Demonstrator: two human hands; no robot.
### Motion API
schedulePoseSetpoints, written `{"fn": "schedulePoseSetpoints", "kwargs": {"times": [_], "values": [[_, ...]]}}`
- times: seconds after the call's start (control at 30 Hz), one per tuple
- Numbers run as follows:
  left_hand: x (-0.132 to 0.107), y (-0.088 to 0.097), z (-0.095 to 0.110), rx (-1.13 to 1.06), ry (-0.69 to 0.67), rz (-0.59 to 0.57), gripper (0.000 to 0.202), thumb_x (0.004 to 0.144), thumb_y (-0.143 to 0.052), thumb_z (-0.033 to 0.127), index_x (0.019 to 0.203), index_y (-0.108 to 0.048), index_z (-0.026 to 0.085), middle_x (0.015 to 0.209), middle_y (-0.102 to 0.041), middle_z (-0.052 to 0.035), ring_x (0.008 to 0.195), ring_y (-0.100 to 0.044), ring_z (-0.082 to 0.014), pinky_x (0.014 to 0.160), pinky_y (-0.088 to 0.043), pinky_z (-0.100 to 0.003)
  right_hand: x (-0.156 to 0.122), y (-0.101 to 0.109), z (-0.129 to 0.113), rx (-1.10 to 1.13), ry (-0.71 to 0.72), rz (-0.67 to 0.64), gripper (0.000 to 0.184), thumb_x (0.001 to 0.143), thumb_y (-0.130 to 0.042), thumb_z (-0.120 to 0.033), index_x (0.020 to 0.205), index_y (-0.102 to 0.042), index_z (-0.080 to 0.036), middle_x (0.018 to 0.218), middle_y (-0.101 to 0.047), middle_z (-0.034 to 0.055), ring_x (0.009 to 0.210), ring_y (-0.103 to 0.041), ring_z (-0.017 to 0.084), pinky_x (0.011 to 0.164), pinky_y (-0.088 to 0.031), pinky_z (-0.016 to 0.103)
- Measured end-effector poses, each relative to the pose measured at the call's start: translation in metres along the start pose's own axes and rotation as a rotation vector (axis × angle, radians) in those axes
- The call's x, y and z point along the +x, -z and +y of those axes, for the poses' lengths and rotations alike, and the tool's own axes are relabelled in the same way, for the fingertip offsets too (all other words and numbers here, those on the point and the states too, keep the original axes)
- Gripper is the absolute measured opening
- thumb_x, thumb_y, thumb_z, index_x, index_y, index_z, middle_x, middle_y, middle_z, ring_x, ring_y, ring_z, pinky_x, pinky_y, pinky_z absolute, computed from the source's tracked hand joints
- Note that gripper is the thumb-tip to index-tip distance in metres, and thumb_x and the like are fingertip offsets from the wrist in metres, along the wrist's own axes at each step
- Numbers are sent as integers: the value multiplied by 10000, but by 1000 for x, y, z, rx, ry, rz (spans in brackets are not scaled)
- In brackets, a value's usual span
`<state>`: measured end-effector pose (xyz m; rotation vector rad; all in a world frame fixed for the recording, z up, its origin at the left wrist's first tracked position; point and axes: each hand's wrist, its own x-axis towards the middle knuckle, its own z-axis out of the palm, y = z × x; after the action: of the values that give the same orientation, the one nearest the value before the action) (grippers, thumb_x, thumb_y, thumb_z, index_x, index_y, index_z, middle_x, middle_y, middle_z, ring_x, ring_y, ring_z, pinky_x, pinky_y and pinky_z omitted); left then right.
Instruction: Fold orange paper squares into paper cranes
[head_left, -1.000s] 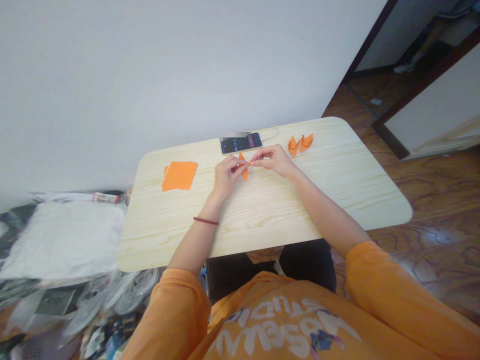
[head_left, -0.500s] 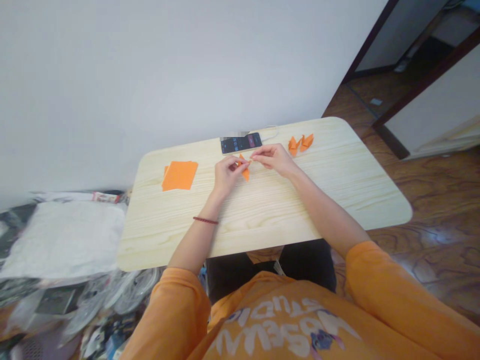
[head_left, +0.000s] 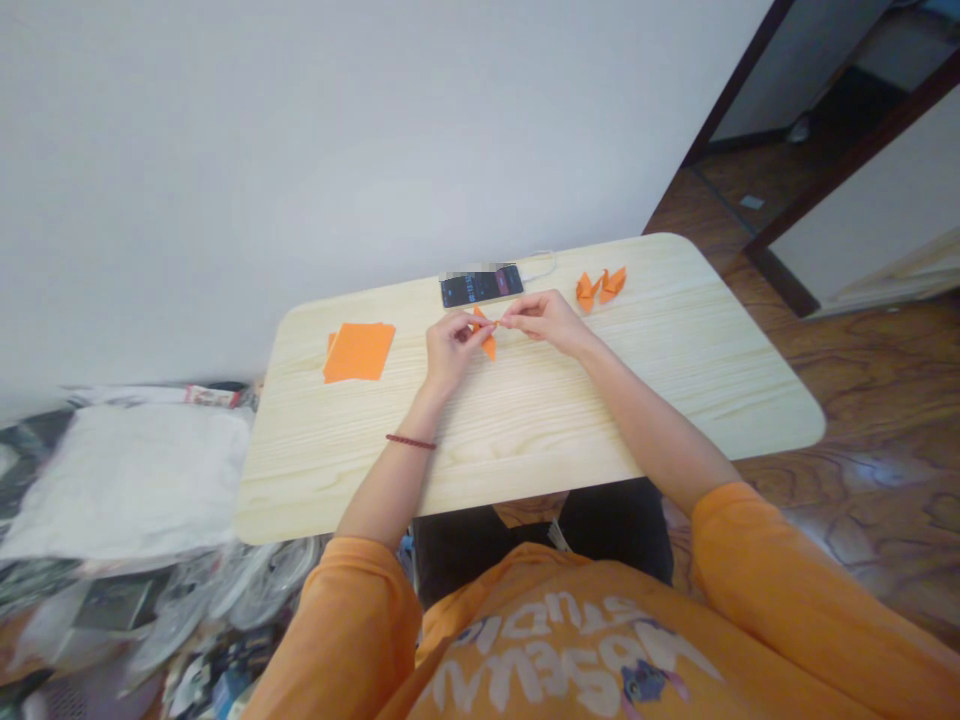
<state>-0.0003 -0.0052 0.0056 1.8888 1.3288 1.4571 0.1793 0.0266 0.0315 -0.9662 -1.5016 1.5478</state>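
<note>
Pinches folded orange paper (head_left: 486, 338) between fingertips of left hand (head_left: 450, 352) and right hand (head_left: 553, 320), both closed on it, just above the table (head_left: 540, 420). Holds it near the phone (head_left: 481, 287), between the orange sheet stack (head_left: 360, 351) and two folded pieces (head_left: 600, 287).

Phone (head_left: 481, 287) on table (head_left: 525, 440), at far edge by the wall; sheet stack (head_left: 360, 351) left of phone, slightly nearer; finished folds (head_left: 600, 287) right of phone; left hand (head_left: 450, 350) and right hand (head_left: 547, 320) just in front of phone, folded sheet (head_left: 486, 338) pinched between them.
</note>
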Motion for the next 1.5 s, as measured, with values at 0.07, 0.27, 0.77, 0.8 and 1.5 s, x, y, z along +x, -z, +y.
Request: {"fn": "schedulePoseSetpoints", "kwargs": {"times": [0.07, 0.27, 0.77, 0.8, 1.5], "values": [[0, 1, 1, 31, -43, -6, 103, 769, -701, 285, 740, -709, 187, 647, -605, 8, 555, -470, -86, 537, -366, -228, 1, 0, 1, 21, -13, -16, 279, 611, -771, -327, 711, -658, -93, 450, -448, -65, 397, -278, 19, 395, -141, 222], [-2, 3, 1, 79, -138, -24, 135, 809, -666, 304, 762, -703, 183, 666, -602, -1, 569, -481, -93, 537, -376, -230, 2, 2, 6, 80, -35, -40, 282, 611, -785, -315, 725, -647, -98, 480, -462, -60, 411, -283, 17, 398, -148, 209], [-5, 5, -1, 203, -270, -54, 144, 864, -596, 284, 847, -702, 189, 762, -636, -21, 625, -542, -100, 563, -424, -221, -1, 1, 0, 149, -97, -86, 223, 611, -773, -239, 695, -609, -114, 496, -457, -59, 429, -311, 17, 379, -145, 175], [-5, 5, -1, 228, -286, -64, 152, 876, -577, 276, 863, -700, 187, 791, -643, -28, 659, -562, -106, 585, -436, -223, -1, 1, 0, 145, -104, -86, 214, 619, -768, -237, 693, -611, -112, 503, -466, -53, 436, -321, 20, 376, -142, 174], [-4, 7, -6, 420, -368, -148, 254, 922, -468, 312, 917, -706, 221, 873, -668, -45, 807, -596, -142, 686, -434, -253, 0, 0, 3, 93, -130, -34, 175, 621, -733, -227, 659, -600, -120, 481, -455, -50, 425, -309, 28, 382, -153, 181]]}}
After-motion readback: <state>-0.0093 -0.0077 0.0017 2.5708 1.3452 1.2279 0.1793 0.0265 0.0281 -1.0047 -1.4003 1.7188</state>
